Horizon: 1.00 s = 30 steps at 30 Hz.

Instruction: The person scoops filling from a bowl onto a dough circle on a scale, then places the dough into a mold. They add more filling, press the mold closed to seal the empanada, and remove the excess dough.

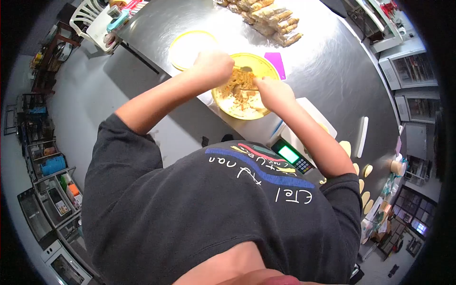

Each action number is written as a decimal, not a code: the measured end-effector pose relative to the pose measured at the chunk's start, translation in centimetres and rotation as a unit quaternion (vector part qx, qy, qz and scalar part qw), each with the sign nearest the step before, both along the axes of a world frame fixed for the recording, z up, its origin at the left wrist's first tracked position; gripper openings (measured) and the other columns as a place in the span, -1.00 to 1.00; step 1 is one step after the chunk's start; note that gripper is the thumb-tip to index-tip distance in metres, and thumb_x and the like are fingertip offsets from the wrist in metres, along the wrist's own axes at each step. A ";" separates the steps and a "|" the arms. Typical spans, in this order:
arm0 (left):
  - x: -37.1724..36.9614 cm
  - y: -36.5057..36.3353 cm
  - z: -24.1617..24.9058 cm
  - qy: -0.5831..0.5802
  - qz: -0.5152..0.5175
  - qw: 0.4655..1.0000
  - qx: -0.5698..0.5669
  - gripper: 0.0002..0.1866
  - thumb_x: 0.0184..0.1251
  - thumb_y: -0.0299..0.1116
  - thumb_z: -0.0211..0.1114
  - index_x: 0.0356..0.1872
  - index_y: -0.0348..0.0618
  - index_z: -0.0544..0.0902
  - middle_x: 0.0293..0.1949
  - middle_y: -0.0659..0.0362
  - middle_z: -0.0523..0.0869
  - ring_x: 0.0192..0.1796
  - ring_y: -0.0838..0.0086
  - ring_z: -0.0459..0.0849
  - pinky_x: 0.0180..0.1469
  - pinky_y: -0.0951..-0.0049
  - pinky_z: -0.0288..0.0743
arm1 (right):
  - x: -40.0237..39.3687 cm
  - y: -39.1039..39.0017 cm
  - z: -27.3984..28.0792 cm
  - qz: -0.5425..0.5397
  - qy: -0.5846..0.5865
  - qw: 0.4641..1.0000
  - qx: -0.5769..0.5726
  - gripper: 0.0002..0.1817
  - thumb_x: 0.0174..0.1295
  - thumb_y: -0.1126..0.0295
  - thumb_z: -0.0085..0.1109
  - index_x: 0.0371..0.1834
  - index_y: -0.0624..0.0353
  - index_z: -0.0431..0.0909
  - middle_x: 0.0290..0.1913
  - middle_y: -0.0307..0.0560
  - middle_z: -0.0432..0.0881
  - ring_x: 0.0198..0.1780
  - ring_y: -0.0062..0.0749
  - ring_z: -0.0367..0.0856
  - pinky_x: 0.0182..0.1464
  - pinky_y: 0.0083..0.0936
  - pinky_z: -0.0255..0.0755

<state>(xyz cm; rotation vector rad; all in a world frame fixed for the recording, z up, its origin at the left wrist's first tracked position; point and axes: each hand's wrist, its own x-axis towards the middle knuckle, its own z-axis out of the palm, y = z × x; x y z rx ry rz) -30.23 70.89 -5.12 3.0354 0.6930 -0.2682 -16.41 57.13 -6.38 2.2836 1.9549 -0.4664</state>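
A round yellow bowl holds a crumbly orange-brown mixture with white, floury-looking food around it. My left hand is closed in a fist over the bowl's left rim, on a spoon whose metal end reaches into the mixture. My right hand comes over the right rim, fingers wrapped round a thin metal utensil that points left into the food; its tip is buried there. Just beyond the bowl lies a flat purple piece. To its left stands a yellow-rimmed round container with a white inside.
Bagged brown rolls lie on the steel table. Nearer my body, a scale with a lit green display stands beside a white tray. Pale oval dough pieces line the right edge. A white chair stands at far left.
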 end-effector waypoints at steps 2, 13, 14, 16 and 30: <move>-1.7 0.6 0.2 -0.063 0.016 0.998 0.005 -0.80 0.11 -0.37 0.08 -0.34 -0.10 0.67 -0.45 0.04 0.66 -0.34 0.19 0.66 -0.31 0.24 0.53 | 0.4 1.1 0.2 0.008 -0.012 0.999 -0.038 -0.75 0.10 0.51 -0.07 -0.19 0.10 0.55 -0.23 0.02 0.61 -0.18 -0.08 0.61 -0.13 -0.24 0.49; -3.3 -1.2 -6.1 -0.345 0.135 0.925 -0.086 -0.78 0.17 -0.38 0.13 -0.17 0.02 0.64 -0.31 0.09 0.56 -0.36 0.22 0.62 -0.33 0.24 0.52 | -1.2 1.5 -1.5 -0.031 -0.007 0.999 0.015 -0.67 0.14 0.49 -0.11 -0.08 0.04 0.59 -0.24 0.05 0.63 -0.16 -0.14 0.63 -0.13 -0.27 0.49; -3.2 -1.3 -6.2 -0.345 0.137 0.925 -0.085 -0.78 0.17 -0.38 0.13 -0.17 0.02 0.64 -0.31 0.09 0.56 -0.36 0.22 0.62 -0.33 0.24 0.52 | -1.7 1.2 -1.9 -0.020 -0.008 0.999 0.027 -0.68 0.13 0.49 -0.10 -0.10 0.06 0.60 -0.27 0.05 0.64 -0.18 -0.13 0.63 -0.14 -0.27 0.49; -2.9 -1.5 -6.0 -0.380 0.161 0.907 -0.086 -0.78 0.16 -0.39 0.13 -0.18 0.01 0.64 -0.33 0.10 0.56 -0.37 0.24 0.61 -0.33 0.26 0.52 | -2.4 0.5 -1.6 -0.003 0.003 0.999 0.035 -0.69 0.12 0.50 -0.09 -0.13 0.08 0.60 -0.31 0.04 0.64 -0.22 -0.12 0.64 -0.16 -0.26 0.49; -2.8 -2.0 -6.3 -0.374 0.189 0.903 -0.100 -0.77 0.16 -0.41 0.11 -0.16 -0.02 0.63 -0.30 0.09 0.56 -0.32 0.22 0.62 -0.30 0.27 0.51 | -1.5 -4.4 3.2 0.004 0.059 0.998 -0.026 -0.75 0.06 0.49 -0.06 -0.25 0.07 0.61 -0.31 0.07 0.64 -0.22 -0.10 0.63 -0.16 -0.23 0.49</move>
